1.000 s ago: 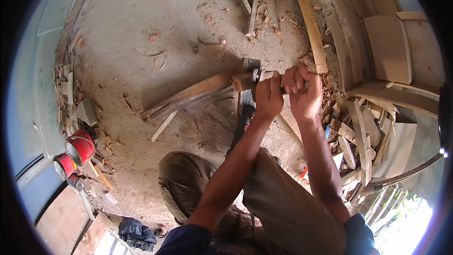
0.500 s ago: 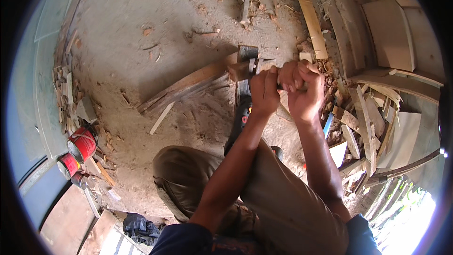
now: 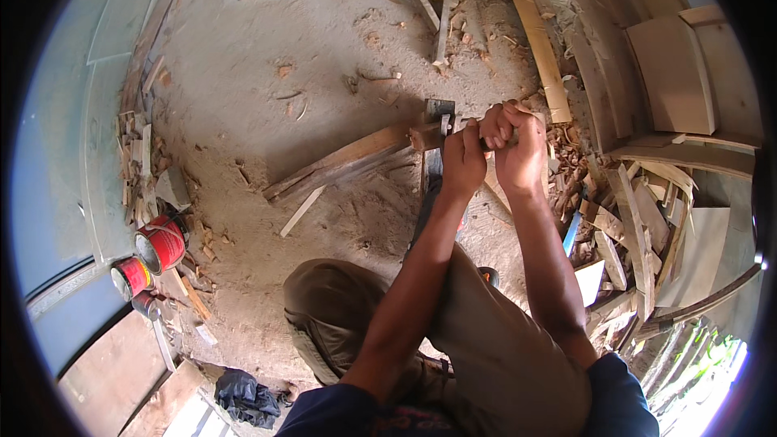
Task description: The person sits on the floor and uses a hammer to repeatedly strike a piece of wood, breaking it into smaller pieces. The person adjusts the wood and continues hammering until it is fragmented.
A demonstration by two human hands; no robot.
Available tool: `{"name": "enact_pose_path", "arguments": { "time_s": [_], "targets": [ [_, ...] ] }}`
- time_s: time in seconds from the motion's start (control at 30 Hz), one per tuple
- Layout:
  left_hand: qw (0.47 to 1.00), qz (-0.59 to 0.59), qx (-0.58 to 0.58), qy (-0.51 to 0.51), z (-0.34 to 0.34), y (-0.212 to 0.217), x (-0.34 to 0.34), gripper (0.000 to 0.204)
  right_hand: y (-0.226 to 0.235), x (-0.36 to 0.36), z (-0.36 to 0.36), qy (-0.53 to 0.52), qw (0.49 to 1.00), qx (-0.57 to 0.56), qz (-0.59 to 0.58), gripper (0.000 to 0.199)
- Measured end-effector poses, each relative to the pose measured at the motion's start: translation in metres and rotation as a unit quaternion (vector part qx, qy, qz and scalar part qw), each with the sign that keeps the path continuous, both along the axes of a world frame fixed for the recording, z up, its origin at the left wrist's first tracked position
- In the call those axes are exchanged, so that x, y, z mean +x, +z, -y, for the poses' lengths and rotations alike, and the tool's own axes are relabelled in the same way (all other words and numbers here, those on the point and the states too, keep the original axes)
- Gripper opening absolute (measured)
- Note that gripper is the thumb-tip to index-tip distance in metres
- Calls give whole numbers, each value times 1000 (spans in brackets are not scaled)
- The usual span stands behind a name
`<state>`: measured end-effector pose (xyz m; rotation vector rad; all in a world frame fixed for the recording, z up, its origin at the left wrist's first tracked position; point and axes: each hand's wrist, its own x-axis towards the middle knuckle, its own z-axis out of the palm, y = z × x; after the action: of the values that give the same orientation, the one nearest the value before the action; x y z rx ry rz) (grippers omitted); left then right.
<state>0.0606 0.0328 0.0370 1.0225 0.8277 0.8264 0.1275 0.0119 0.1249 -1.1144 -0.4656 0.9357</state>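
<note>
My left hand (image 3: 464, 160) and my right hand (image 3: 518, 146) are closed side by side, fingers curled around a dark tool handle (image 3: 487, 146) that shows only between them. What kind of tool it is, I cannot make out. Just left of my left hand is a narrow metal piece (image 3: 445, 124) against the squared end of a wooden block (image 3: 424, 137). A dark block (image 3: 439, 108) sits right beyond it. From there a long, slightly curved wooden piece (image 3: 344, 158) slants down to the left, near the ground.
Scrap wood (image 3: 635, 222) is heaped on the right, with boards (image 3: 676, 73) behind it. A long plank (image 3: 542, 57) lies at the far right. On the left stand red cans (image 3: 162, 243). A thin wood strip (image 3: 303, 210) and a black plastic bag (image 3: 245, 396) lie on the dirt floor.
The whole view has shifted, so surroundings appear lower and farther right. Both hands keep the same closed grip beside the metal piece and wooden block.
</note>
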Motion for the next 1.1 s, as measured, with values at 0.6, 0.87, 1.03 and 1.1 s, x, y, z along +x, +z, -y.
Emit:
{"name": "enact_pose_path", "arguments": {
  "time_s": [0.6,0.87,1.03,1.1],
  "targets": [
    [978,-132,158,38,14,14,-32,39,-4,-8,15,76,989,35,118,22],
    [956,-123,267,5,28,0,-34,24,-1,-16,46,70,987,70,125,26],
    [981,-118,151,42,6,21,-24,36,-9,-8,5,49,996,25,70,24],
    [988,-107,103,36,-1,20,-23,38,-9,-7,-6,46,998,-4,41,28]
  ]
}}
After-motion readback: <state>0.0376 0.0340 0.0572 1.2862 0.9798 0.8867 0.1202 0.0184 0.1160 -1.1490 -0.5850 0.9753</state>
